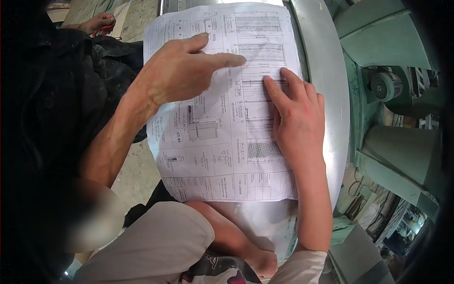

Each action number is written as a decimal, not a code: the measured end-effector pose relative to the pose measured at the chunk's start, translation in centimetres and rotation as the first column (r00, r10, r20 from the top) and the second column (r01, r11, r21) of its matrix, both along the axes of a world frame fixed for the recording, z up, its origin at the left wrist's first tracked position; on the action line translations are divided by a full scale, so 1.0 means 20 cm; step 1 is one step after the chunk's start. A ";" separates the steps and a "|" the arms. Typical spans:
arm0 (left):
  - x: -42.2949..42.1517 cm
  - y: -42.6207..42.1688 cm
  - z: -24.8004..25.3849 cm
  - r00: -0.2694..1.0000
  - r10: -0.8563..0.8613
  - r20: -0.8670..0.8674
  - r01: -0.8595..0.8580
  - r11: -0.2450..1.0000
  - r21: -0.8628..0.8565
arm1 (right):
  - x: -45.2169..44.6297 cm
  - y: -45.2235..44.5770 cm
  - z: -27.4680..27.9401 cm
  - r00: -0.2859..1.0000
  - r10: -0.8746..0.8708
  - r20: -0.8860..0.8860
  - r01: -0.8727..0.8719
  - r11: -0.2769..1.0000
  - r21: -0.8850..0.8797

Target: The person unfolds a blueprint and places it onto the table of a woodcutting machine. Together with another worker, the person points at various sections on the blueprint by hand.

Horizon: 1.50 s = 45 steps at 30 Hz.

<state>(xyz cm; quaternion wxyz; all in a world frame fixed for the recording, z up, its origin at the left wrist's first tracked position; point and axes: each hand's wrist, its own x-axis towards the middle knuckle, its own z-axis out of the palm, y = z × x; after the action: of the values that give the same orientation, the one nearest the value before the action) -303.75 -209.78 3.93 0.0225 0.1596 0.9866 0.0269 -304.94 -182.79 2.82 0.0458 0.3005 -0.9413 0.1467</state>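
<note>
White drawing [231, 128], barely legible, partly covered by the loosely spread right hand [300, 111]; left hand [263, 265], grip impossible to tell.

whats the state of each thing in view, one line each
White printed paper sheet, spread open, slightly creased
Person's bare right hand, open, resting on the sheet
Co-worker's bare hand, index finger extended over the sheet
Red-handled tool, held in another bare hand
Silver metal surface, partly covered by the sheet
Round grey-green motor, can't tell if running

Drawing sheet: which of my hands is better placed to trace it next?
Right, probably: your right hand lies over the drawing sheet; your left isn't clearly visible. The pointing hand is a co-worker's.
</note>
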 end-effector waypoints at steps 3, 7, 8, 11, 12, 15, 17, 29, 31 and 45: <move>0.01 -0.02 -0.02 0.978 -0.132 -0.164 0.127 0.991 -0.042 | 0.01 -0.01 0.00 1.000 0.006 0.021 -0.006 1.000 0.012; 0.02 -0.02 -0.02 0.987 -0.110 -0.114 0.108 0.994 -0.017 | 0.00 -0.03 0.01 1.000 -0.008 0.030 0.006 0.998 0.064; 0.04 -0.02 -0.01 0.992 -0.083 -0.095 0.080 0.996 -0.040 | 0.00 -0.04 0.01 0.999 -0.012 0.040 0.008 0.996 0.084; 0.06 -0.01 0.01 0.996 -0.063 -0.055 0.059 0.995 -0.077 | 0.00 -0.04 0.02 0.999 -0.014 0.051 0.009 0.996 0.089; 0.06 -0.01 0.02 0.997 -0.070 -0.035 0.067 0.994 -0.091 | -0.01 -0.04 0.03 0.999 -0.014 0.052 0.009 0.996 0.089; 0.08 0.01 0.03 1.000 -0.019 0.008 0.020 0.988 -0.152 | -0.01 -0.05 0.04 0.998 -0.009 0.054 0.004 0.996 0.087; 0.09 -0.02 0.00 0.998 -0.061 -0.011 0.058 0.985 -0.160 | -0.01 -0.06 0.04 0.998 -0.012 0.056 0.006 0.994 0.106; 0.09 0.01 0.01 1.000 -0.030 0.008 0.031 0.995 -0.100 | -0.02 -0.07 0.04 0.999 -0.013 0.049 0.007 0.992 0.129; 0.10 0.02 0.01 0.999 0.007 0.049 -0.001 0.992 -0.124 | -0.01 -0.08 0.04 0.999 -0.014 0.051 0.008 0.992 0.124; 0.11 0.01 -0.03 0.997 -0.023 -0.080 0.028 0.998 0.057 | 0.01 -0.05 0.03 0.998 -0.021 0.056 0.018 0.998 0.056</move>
<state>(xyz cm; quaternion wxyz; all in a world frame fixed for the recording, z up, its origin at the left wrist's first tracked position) -301.52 -209.61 3.39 -0.0207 0.1738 0.9833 0.0489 -304.81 -183.85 3.37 0.0123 0.2883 -0.9488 0.1283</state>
